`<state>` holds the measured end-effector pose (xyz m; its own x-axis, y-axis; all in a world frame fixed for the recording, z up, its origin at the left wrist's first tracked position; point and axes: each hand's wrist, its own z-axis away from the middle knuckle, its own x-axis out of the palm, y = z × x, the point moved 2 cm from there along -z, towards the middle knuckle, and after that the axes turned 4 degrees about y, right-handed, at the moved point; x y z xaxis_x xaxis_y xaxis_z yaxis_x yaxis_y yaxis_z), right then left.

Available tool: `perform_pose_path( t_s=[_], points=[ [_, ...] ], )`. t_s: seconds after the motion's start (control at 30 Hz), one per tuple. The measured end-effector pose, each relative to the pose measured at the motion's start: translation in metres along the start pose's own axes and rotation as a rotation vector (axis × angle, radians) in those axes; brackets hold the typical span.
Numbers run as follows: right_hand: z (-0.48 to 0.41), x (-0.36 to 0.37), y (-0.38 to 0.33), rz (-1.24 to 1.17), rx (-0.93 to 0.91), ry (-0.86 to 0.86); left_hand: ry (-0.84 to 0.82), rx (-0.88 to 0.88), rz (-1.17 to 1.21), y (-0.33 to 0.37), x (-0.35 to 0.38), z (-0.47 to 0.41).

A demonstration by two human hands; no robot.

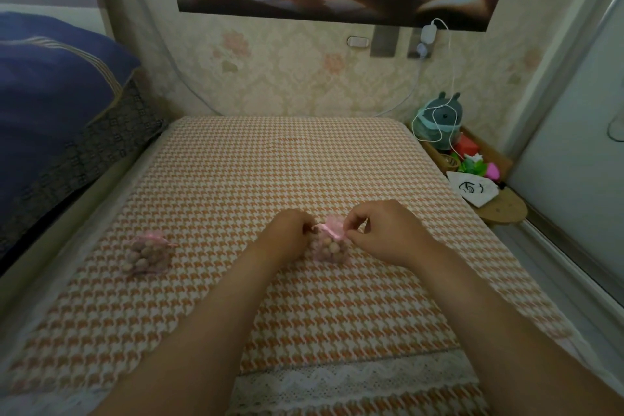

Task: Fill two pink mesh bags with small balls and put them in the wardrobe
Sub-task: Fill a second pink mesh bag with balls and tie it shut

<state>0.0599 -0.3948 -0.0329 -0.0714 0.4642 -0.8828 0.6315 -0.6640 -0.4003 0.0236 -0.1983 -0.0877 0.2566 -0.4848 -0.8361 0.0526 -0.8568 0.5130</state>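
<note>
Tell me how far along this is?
Done: the left pink mesh bag, full of small balls, looks closed on the houndstooth cloth. In hand: the left hand and right hand pinch the pink ribbon on the second filled pink mesh bag. Left: putting both away.

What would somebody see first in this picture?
The left hand and right hand pinch the pink ribbon of a pink mesh bag of small tan balls in the middle of the orange-and-white houndstooth cloth. A second filled pink mesh bag lies apart to the left. A grey plush toy sits at the far right.
</note>
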Motion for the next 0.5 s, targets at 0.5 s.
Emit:
perform_pose_path(
  t_s=[0.5],
  points=[
    [0.004, -0.003, -0.007, 0.049, -0.015, -0.017, 0.065, 0.098, 0.418, 0.052, -0.033, 0.006]
  ],
)
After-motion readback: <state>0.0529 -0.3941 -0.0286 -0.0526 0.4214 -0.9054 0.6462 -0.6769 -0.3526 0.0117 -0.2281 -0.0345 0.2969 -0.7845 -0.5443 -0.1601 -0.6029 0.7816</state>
